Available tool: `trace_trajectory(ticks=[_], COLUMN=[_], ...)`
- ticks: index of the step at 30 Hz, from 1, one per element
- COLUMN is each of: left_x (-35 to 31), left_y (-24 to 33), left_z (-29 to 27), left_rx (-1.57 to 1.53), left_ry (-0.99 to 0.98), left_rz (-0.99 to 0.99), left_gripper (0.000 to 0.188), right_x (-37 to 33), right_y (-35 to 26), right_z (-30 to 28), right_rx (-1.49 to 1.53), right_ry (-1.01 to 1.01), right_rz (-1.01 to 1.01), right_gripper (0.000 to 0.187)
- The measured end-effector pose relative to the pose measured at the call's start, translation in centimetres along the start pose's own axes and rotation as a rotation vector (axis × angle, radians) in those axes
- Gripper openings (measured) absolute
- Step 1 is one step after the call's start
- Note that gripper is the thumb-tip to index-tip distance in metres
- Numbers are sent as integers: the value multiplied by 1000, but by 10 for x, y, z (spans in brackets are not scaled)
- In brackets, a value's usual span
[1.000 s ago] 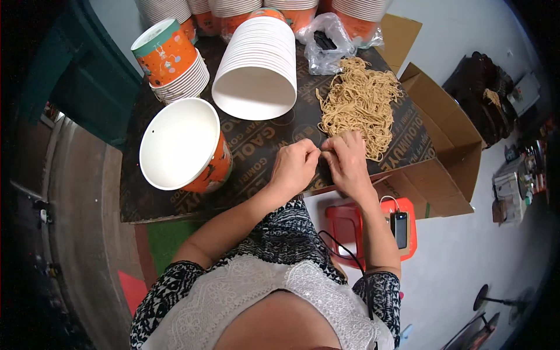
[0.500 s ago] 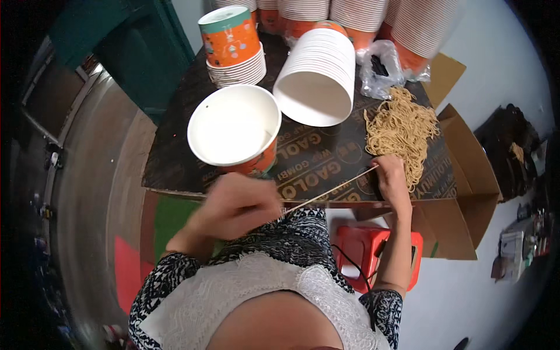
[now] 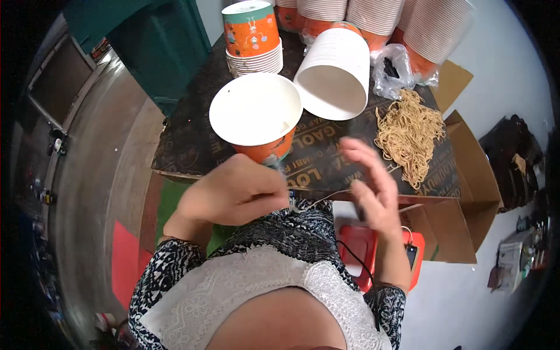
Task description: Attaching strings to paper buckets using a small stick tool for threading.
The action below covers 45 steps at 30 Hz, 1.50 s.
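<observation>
My left hand is closed, its fingers curled round one end of a thin, pale string, just in front of the table edge. The string runs slack toward my right hand, which has its fingers apart and is partly blurred; the strand passes by its thumb. Beyond my left hand stands an upright paper bucket, white inside and orange and green outside. A heap of tangled tan strings lies on the table beyond my right hand.
A nested stack of white paper buckets lies on its side behind. An upside-down bucket stack stands left of it, with taller stacks at the back. A clear plastic bag, a cardboard box and a red stool are nearby.
My right hand has opened and lifted slightly away from the tan heap, toward the left hand. The string, taut before, now sags. The view has shifted a little.
</observation>
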State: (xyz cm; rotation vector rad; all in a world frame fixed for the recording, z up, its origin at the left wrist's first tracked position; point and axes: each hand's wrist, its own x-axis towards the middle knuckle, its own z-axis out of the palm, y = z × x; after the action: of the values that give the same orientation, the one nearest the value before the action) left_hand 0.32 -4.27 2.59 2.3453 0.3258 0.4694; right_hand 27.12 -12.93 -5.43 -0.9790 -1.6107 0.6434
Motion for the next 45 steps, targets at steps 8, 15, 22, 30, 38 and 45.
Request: trace_trajectory(ticks=[8,15,22,30,38,45], left_x=[14,10,35,45,48,53], left_y=[-8,-13,-42,-59,-61,-63], left_z=[27,4,-36,-47,-49,-50], left_rx=[140,97,109,70,110,109], left_ry=[188,495,361,17,-60,-96], left_rz=[-68,-180,-337,-411,-359,-314], left_gripper=[13,6,17,23,20,25], right_x=[-5,18,44,52,57,59], right_y=[-15,6,40,43,44,45], right_z=[69,74,92,97,100,103], right_rx=[616,403,230,160,66,28], right_ry=[72,242,401,410,427,423], right_rz=[335,280,158,151,109,94], right_gripper=[12,7,9,11,11,8])
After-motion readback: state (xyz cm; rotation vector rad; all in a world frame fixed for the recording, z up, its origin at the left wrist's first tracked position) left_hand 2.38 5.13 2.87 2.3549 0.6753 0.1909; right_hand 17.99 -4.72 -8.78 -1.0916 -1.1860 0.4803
